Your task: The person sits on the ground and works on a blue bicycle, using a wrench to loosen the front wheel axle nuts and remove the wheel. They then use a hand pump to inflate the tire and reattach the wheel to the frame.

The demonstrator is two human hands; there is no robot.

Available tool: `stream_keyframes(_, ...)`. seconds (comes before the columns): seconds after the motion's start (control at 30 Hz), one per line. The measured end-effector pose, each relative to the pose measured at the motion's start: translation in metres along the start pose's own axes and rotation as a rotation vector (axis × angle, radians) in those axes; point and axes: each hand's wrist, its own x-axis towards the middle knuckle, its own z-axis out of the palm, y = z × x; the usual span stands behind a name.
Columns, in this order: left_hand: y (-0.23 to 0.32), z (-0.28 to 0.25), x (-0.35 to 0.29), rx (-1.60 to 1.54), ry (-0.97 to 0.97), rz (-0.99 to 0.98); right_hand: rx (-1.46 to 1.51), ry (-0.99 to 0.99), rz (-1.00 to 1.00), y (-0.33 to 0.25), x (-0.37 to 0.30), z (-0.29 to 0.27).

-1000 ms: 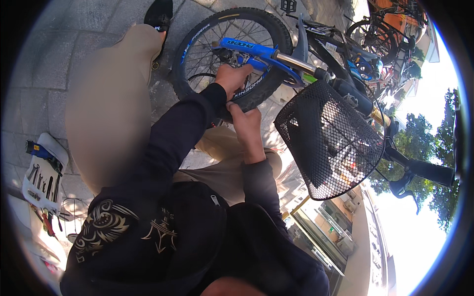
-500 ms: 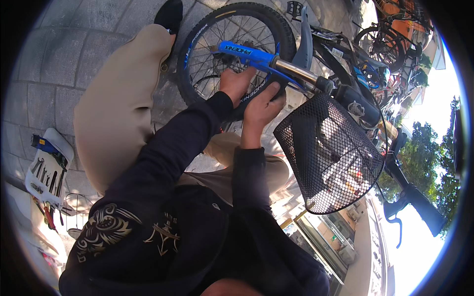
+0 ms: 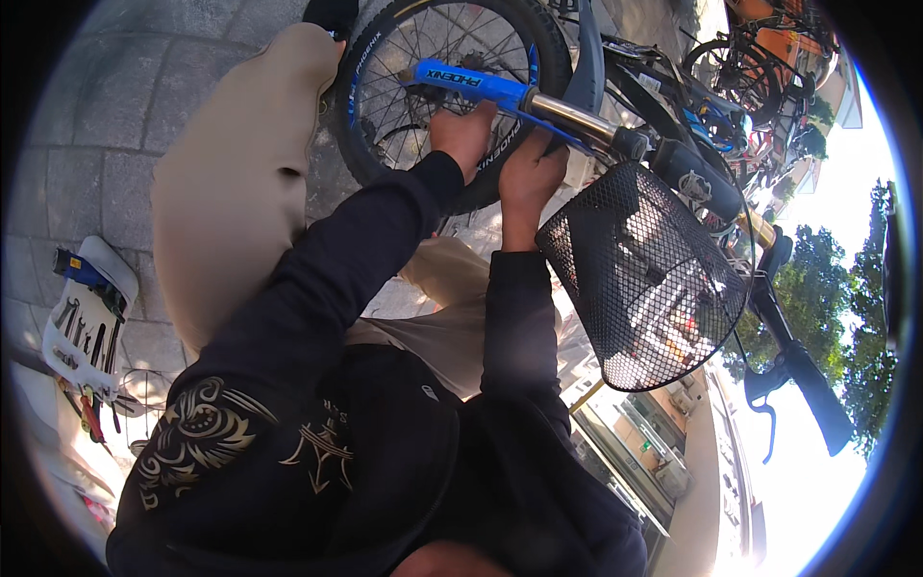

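Note:
A bicycle front wheel [image 3: 358, 130], with a black knobby tyre and a dark rim, sits in a blue fork [image 3: 481, 88] with a bare metal upper tube. My left hand [image 3: 463, 137] is closed at the lower part of the wheel, its thumb up beside the blue fork leg. Its other fingers are mostly hidden. On the right, my right hand [image 3: 535, 183] grips the wheel's tyre close under the fork. Its fingertips go out of sight behind the fork and tyre.
A black mesh basket [image 3: 644, 279] hangs right of my right hand, beyond it a handlebar grip [image 3: 817, 399] with brake lever. At the left lies an open white tool case [image 3: 88, 322] with wrenches. More bicycles [image 3: 735, 82] stand at the far right. My bent leg [image 3: 240, 183] is left of the wheel.
My right hand has slid up and right along the tyre, closer to the fork, and its thumb has gone behind it. My left hand stays nearly in place. The whole view has shifted slightly.

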Motion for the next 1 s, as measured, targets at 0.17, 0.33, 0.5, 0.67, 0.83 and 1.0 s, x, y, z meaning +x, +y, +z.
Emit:
stream_keyframes(0.17, 0.003, 0.009, -0.008, 0.045, 0.038, 0.018, 0.094, 0.103, -0.051, -0.013, -0.007, 0.0)
stream_keyframes(0.33, -0.007, -0.006, 0.014, -0.023, -0.038, -0.034, 0.244, 0.097, 0.012, -0.002, -0.057, 0.017)
stream_keyframes(0.5, -0.014, -0.014, 0.047, -0.084, -0.14, -0.215, 0.139, 0.109, -0.022, 0.017, -0.066, 0.028)
stream_keyframes(0.67, -0.03, -0.026, 0.055, 0.834, -0.199, 0.448, 0.149, 0.142, -0.078, 0.041, -0.061, 0.03)
stream_keyframes(0.83, -0.051, -0.022, 0.051, 0.735, -0.044, 0.412, 0.267, 0.028, 0.078, 0.027, -0.054, 0.008)
stream_keyframes(1.0, -0.077, -0.019, 0.073, 0.441, -0.015, 0.442, 0.223, -0.009, 0.076, 0.004, -0.043, 0.003)
